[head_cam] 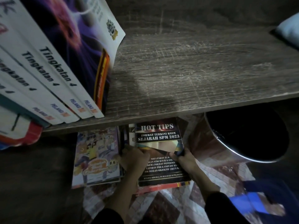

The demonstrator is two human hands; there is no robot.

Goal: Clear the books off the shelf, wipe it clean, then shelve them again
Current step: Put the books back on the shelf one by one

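Two hands on black book point(159, 152), left hand point(135, 160), right hand point(184, 159)

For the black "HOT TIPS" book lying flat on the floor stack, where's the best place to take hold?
Grip the black "HOT TIPS" book by its two long side edges, coming from the near end. It lies flat, with its far end tucked under the wooden shelf.

Black book point(159, 139), white lettering, gold band; white spines point(53, 75); grey woodgrain shelf point(194, 65); brown-white patterned floor point(153, 206).
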